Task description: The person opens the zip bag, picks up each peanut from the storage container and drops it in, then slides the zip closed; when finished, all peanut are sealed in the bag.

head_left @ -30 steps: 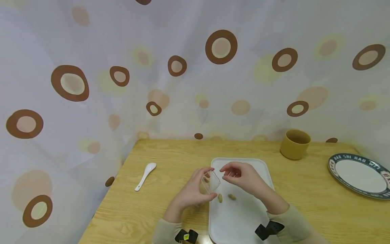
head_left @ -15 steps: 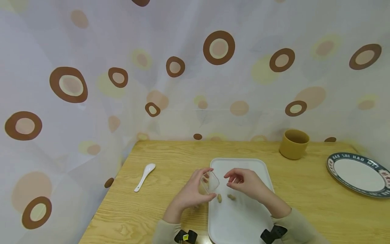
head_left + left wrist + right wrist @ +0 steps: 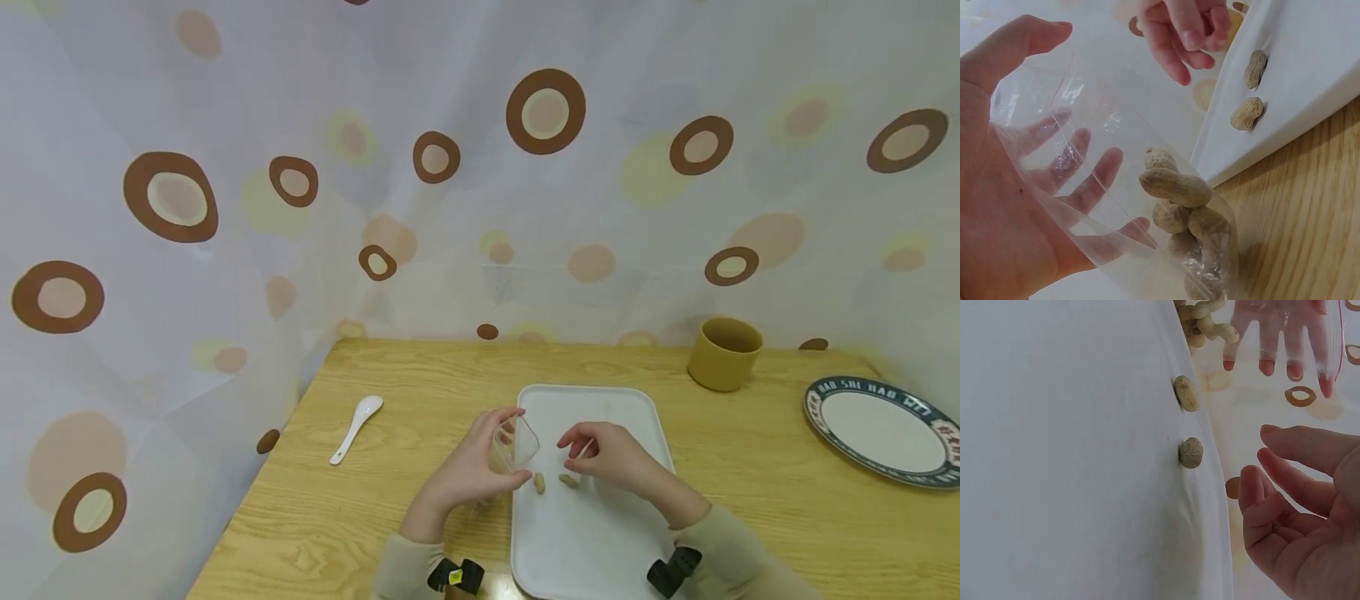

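Observation:
My left hand (image 3: 476, 471) grips a clear plastic zip bag (image 3: 1094, 194), thumb on one side of its wide mouth and fingers spread along the other. Several unshelled peanuts (image 3: 1175, 187) lie at the bottom of the bag. Two more peanuts, one upright (image 3: 539, 482) and one lying slantwise (image 3: 569, 481), rest on the white tray (image 3: 585, 550) near its left edge. Just above them hovers my right hand (image 3: 611, 454), fingers loosely bent and thumb apart. In the right wrist view nothing shows between those fingers.
A white spoon (image 3: 356, 429) lies on the wooden table (image 3: 427, 375) to the left. Toward the back right stands a mustard-yellow cup (image 3: 722, 362), with a dark-rimmed plate (image 3: 885, 425) farther right. A patterned curtain (image 3: 465, 208) hangs behind the table.
My right hand has drawn away from the bag's mouth, slightly right and down toward the two peanuts. The left hand keeps the bag in about the same place.

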The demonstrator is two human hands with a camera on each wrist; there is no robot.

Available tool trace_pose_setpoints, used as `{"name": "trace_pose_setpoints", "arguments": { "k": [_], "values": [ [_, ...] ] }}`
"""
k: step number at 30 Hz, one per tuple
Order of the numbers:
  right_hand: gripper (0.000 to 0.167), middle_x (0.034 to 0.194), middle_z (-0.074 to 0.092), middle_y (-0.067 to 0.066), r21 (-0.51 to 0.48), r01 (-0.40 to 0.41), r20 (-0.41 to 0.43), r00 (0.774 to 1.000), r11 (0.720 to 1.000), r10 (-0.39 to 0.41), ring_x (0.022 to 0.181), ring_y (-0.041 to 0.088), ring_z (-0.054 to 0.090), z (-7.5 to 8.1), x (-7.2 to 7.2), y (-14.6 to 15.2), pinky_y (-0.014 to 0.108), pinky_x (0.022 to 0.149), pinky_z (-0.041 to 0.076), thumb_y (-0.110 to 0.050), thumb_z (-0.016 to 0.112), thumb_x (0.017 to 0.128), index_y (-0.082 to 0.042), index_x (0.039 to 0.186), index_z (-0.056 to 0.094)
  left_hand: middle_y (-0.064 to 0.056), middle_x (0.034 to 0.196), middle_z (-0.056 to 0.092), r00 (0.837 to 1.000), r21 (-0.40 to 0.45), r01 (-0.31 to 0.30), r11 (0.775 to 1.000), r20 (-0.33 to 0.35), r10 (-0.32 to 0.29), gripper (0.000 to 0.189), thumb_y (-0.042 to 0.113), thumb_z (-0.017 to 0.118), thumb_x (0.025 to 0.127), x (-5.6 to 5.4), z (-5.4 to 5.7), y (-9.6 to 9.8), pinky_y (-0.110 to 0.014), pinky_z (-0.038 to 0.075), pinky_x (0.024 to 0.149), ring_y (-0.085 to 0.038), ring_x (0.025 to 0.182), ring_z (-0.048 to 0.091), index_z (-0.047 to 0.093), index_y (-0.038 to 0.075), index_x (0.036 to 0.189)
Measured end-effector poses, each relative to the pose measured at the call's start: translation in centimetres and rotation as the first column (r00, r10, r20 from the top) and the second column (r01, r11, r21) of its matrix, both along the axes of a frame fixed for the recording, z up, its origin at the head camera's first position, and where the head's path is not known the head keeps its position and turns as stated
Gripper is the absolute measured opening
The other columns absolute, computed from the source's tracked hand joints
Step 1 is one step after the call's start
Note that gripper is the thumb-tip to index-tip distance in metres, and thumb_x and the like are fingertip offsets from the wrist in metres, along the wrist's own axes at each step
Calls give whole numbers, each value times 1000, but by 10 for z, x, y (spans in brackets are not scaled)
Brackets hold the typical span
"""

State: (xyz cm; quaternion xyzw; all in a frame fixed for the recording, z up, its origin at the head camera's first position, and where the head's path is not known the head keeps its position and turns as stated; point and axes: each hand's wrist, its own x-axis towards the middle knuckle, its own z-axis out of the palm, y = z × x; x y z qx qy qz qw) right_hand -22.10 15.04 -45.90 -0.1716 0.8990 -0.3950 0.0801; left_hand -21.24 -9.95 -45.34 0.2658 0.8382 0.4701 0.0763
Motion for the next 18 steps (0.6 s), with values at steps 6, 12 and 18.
{"name": "trace_pose_setpoints", "arguments": {
  "k": [6, 12, 18],
  "values": [
    [21, 80, 62, -2, 25, -15, 31, 999, 1000, 14, 70, 14, 53, -11, -6, 5, 23, 60, 45, -10, 78, 81, -6, 100, 70, -12, 129, 47, 1000, -6, -2, 1000, 5, 2, 79, 26, 78, 82, -3, 2, 1, -38, 46, 91, -23, 117, 52, 36, 19, 149],
    [26, 78, 65, -2, 16, -64, 41, 997, 998, 63, 67, 11, 55, -15, -6, 7, 23, 60, 45, -13, 81, 79, -5, 101, 70, -12, 129, 47, 1000, 0, -2, 1000, 14, 2, 79, 26, 78, 82, -3, 2, 1, -38, 46, 92, -23, 117, 52, 37, 19, 149],
    [24, 74, 61, -4, 39, -92, 46, 995, 995, 90, 66, 9, 53, -21, -3, 6, 22, 61, 44, -11, 80, 79, -7, 100, 70, -12, 129, 47, 1000, -3, -1, 1000, 16, 1, 79, 26, 78, 82, -1, 2, 0, -38, 47, 92, -23, 116, 52, 37, 18, 149]
  ]
}}
